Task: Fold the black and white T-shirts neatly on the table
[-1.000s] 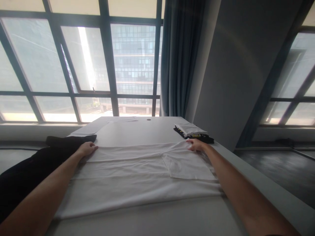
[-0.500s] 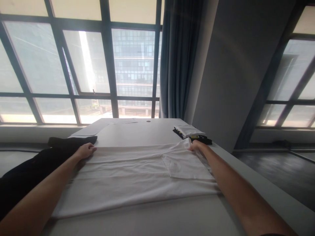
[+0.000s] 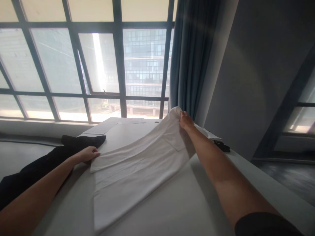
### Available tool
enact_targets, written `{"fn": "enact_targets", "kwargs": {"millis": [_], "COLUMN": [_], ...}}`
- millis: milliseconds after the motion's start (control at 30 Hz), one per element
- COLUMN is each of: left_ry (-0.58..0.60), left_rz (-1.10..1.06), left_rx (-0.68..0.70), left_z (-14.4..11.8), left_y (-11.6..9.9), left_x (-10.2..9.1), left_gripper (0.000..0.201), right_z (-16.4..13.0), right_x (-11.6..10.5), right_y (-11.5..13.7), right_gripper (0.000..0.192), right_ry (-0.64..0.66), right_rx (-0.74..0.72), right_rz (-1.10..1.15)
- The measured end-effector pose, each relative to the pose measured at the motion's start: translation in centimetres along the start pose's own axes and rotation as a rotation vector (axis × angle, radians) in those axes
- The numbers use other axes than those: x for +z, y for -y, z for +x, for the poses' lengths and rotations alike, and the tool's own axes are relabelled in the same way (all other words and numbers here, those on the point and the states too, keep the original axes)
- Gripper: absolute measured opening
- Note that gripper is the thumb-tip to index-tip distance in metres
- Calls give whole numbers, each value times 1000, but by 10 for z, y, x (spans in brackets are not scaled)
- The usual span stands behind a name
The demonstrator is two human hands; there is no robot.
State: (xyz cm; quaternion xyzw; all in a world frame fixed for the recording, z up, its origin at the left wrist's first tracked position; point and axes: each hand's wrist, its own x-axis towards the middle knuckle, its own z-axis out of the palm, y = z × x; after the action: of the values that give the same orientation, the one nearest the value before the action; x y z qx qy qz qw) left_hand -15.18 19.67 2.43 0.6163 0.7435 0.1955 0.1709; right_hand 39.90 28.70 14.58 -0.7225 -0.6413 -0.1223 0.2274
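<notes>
A white shirt (image 3: 137,164) with a chest pocket lies partly folded on the white table (image 3: 172,209). My right hand (image 3: 185,120) grips its far right corner and holds that end raised above the table. My left hand (image 3: 87,154) rests on the shirt's far left corner, fingers curled over the edge, pinning it down. The cloth slopes up from left to right.
A black garment (image 3: 54,157) lies at the table's left edge beside my left arm. A folded stack of clothes (image 3: 219,142) sits at the right edge, mostly hidden behind my right arm. Papers (image 3: 103,127) lie at the far end near the window. A blue curtain (image 3: 192,59) hangs behind.
My right hand has lifted the shirt's right end up off the table and toward the far side. The left hand stayed on its corner. The camera has shifted left.
</notes>
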Motion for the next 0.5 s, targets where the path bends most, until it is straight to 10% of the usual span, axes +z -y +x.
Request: {"fn": "enact_targets", "kwargs": {"millis": [233, 333, 500], "left_ry": [415, 461, 438], "left_rz": [-135, -112, -52], "left_rx": [-172, -155, -141], "left_z": [-48, -57, -60], "left_y": [8, 5, -5], "left_x": [-18, -24, -21], "left_gripper": [43, 44, 35], "right_z": [-53, -98, -136], "right_x": [53, 67, 74], "right_y": [83, 91, 76], "right_gripper": [60, 62, 66], "right_ry": [258, 527, 537], "right_rx": [-185, -182, 50], "right_rz": [39, 17, -5]}}
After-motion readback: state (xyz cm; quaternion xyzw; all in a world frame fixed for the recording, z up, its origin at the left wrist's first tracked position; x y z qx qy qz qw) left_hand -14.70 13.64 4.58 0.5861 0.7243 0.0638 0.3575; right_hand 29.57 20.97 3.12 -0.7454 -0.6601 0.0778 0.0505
